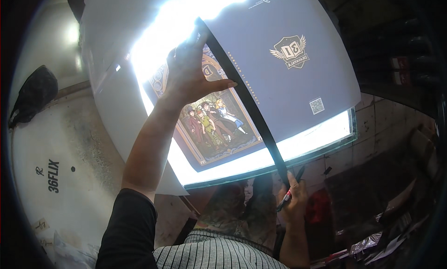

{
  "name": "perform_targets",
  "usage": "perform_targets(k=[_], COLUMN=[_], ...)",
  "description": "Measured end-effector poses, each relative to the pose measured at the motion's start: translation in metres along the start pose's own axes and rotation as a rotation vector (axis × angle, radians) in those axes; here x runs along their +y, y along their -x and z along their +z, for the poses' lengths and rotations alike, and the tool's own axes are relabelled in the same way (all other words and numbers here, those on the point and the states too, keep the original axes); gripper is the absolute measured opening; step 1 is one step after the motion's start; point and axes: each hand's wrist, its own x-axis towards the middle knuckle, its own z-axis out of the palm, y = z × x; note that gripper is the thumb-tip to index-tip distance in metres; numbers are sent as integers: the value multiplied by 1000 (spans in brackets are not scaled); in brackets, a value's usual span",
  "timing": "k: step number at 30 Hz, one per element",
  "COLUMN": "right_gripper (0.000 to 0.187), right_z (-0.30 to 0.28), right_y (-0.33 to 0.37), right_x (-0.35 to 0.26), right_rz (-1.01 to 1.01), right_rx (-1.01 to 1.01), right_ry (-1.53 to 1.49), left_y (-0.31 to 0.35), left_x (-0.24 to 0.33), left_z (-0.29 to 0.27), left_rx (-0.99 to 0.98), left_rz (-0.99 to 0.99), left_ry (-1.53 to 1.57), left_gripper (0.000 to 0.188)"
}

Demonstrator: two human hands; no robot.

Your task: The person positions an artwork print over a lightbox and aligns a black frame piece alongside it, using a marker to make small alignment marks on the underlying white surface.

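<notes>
Hands first: our left hand (188, 75) lies spread and flat on the printed sheet (260, 68) at upper centre of the frame, grasping nothing, while our right hand (292, 199) at lower centre pinches a pen (291, 189) and the near end of the black ruler (242, 94). Sheet covers the glowing lightbox (307, 145). If the flat hand eases, we judge the sheet or ruler could slide, skewing any line; the pen could also smear.

Left hand (191, 71) raised on outstretched bare forearm, fingers spread flat, right hand (293, 199) low, fingers curled closed
</notes>
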Motion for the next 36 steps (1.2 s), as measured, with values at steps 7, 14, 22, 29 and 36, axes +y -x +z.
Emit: perform_targets(k=[7, 14, 22, 29, 36], right_gripper=[52, 51, 51, 50, 44], right_z=[0, 0, -2, -2, 2], right_y=[-1, -2, -5, -6, -5], right_x=[0, 1, -1, -1, 0], right_rz=[11, -9, -14, -14, -9], right_rx=[-8, 10, 11, 18, 20], right_ry=[1, -4, -12, 1, -7], left_y=[0, 1, 1, 0, 3], left_x=[-1, -1, -1, -2, -2], left_z=[0, 0, 1, 1, -2], left_rx=[-37, -48, -35, -75, 54], left_rz=[-27, -43, -44, -60, -22], left_ry=[-42, -61, -75, -68, -147], left_gripper=[128, 129, 129, 130, 129])
